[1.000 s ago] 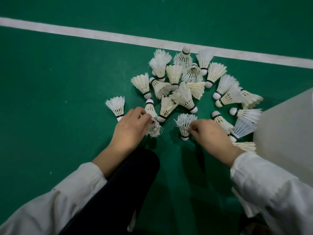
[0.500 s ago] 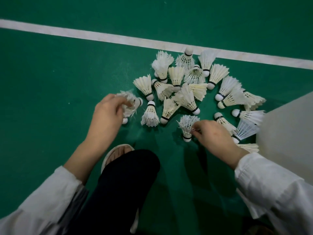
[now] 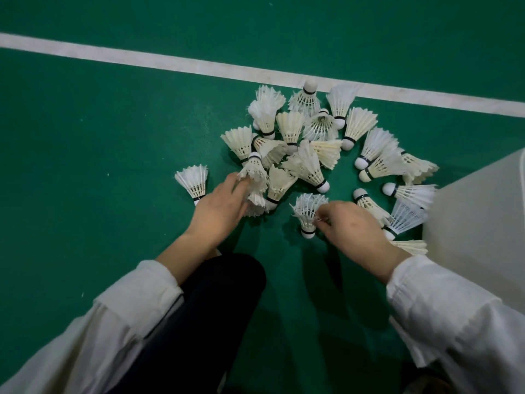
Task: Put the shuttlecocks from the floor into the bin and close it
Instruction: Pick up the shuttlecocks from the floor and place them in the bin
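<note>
Several white feather shuttlecocks (image 3: 306, 163) lie in a loose pile on the green floor. One shuttlecock (image 3: 193, 182) lies apart on the left. My left hand (image 3: 218, 207) is at the pile's left edge, its fingers closed on a ragged shuttlecock (image 3: 254, 176) whose cork points away from me. My right hand (image 3: 355, 227) pinches the feathers of a shuttlecock (image 3: 306, 216) that stands cork down at the pile's near edge. The pale bin (image 3: 480, 223) stands at the right, touching the pile, and only its side shows.
A white court line (image 3: 142, 59) crosses the green floor (image 3: 85, 166) behind the pile. My knee in dark trousers (image 3: 216, 302) is between my arms, close under the left hand. A plastic shuttlecock (image 3: 406, 217) lies against the bin.
My left hand carried its ragged shuttlecock out to the lone one on the left, then back right to the pile's edge. My right hand has stayed on the same shuttlecock.
</note>
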`<state>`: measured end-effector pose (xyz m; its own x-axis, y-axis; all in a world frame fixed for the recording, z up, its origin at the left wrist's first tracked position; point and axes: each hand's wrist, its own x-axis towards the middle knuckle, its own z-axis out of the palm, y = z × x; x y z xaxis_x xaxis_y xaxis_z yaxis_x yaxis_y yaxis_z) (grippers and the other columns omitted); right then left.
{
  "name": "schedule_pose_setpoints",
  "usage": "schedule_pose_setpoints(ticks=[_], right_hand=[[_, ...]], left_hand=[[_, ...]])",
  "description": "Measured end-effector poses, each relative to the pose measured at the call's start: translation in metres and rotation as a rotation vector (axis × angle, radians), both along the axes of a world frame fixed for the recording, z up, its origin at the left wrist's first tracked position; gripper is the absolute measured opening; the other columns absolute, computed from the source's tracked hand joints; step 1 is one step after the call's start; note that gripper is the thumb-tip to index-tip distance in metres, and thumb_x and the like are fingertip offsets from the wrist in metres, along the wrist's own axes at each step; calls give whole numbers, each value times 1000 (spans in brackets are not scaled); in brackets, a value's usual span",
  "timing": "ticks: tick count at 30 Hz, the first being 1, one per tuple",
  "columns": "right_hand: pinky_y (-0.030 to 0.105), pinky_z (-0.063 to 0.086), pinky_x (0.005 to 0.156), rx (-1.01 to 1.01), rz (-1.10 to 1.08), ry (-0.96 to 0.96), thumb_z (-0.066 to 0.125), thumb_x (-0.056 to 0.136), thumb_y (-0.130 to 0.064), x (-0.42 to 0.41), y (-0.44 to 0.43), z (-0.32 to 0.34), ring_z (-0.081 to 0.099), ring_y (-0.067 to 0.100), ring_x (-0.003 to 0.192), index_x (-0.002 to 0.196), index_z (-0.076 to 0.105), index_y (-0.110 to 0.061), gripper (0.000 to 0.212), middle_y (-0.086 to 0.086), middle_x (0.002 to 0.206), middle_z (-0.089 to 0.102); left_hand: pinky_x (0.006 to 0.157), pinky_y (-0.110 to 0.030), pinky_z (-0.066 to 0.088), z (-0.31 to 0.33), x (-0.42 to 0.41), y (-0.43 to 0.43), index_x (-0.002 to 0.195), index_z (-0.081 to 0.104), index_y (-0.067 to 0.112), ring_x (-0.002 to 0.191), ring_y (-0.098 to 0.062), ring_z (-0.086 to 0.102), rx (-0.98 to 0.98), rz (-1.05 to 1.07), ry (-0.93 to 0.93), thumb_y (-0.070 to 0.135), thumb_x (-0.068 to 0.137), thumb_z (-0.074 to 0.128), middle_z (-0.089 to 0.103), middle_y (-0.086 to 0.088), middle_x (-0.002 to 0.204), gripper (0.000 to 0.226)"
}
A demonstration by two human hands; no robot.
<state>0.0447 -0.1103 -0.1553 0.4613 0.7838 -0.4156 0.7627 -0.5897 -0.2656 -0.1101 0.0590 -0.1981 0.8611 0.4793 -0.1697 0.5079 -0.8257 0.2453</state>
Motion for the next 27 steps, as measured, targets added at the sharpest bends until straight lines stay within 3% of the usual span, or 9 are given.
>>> schedule_pose_setpoints(ticks=[3, 5, 7, 9, 12, 15, 20, 24, 27], right_hand=[[32, 43, 71, -6, -14, 7, 48, 92, -25, -1, -1, 2, 59, 29, 97, 96, 62, -15, 18, 7, 102, 63], [32, 42, 69, -7, -18, 15, 48, 93, -25, -3, -4, 4, 59, 29, 96, 95, 62, -14, 18, 7, 101, 63], [33, 44, 71, -4, -22, 18, 47, 92, -24, -4, -6, 6, 60, 29, 96, 95, 61, -13, 18, 8, 101, 63], [33, 44, 71, -9, -28, 11, 47, 92, -23, -3, -9, 8, 60, 29, 96, 95, 61, -13, 18, 8, 102, 63], [33, 43, 70, -10, -41, 11, 47, 92, -22, -2, -13, 8, 59, 30, 96, 95, 61, -13, 17, 9, 102, 62], [33, 44, 72, -21, -42, 18, 46, 93, -22, -6, -17, 9, 59, 29, 97, 95, 60, -13, 17, 8, 102, 62], [34, 44, 73, 6, -43, 12, 46, 93, -20, -5, -19, 14, 59, 29, 98, 96, 61, -13, 17, 8, 103, 61], [33, 46, 75, 67, -50, -23, 47, 93, -23, 13, -25, 35, 58, 27, 100, 99, 62, -15, 18, 5, 106, 62], [37, 49, 79, 126, 7, -57, 46, 93, -25, 33, -43, 63, 58, 24, 99, 99, 60, -15, 18, 3, 104, 61]], left_hand=[[52, -32, 44, -2, -4, 10, 121, 56, 10, 70, -25, 56, -84, -49, -138, 19, 94, 51, 54, -11, 100, 29], [53, -33, 46, -2, -5, 14, 112, 62, 6, 65, -28, 56, -117, -69, -202, 12, 92, 54, 55, -12, 91, 22], [65, -34, 49, 4, -2, 10, 121, 57, 6, 76, -25, 58, -149, -64, -189, 13, 91, 53, 55, -11, 103, 30], [81, -32, 47, 8, 1, 1, 138, 38, 11, 98, -22, 55, -209, -10, -83, 21, 90, 50, 41, -9, 131, 51], [81, -37, 49, 6, 6, -12, 144, 21, 16, 116, -27, 47, -128, -1, 96, 34, 85, 55, 23, -9, 145, 71], [74, -43, 50, -2, 13, -19, 139, 33, 16, 109, -32, 51, -59, 40, 86, 39, 87, 57, 34, -12, 136, 61], [66, -42, 47, -3, 17, -10, 126, 54, 13, 85, -38, 58, -61, 37, -9, 5, 86, 54, 50, -18, 120, 41], [73, -39, 49, 26, 25, -6, 114, 63, 12, 90, -32, 60, -58, 64, -96, 19, 94, 49, 62, -10, 106, 25], [69, -35, 48, 61, 40, -5, 96, 66, 12, 81, -25, 59, -91, -11, -126, 24, 92, 52, 64, -6, 90, 20]])
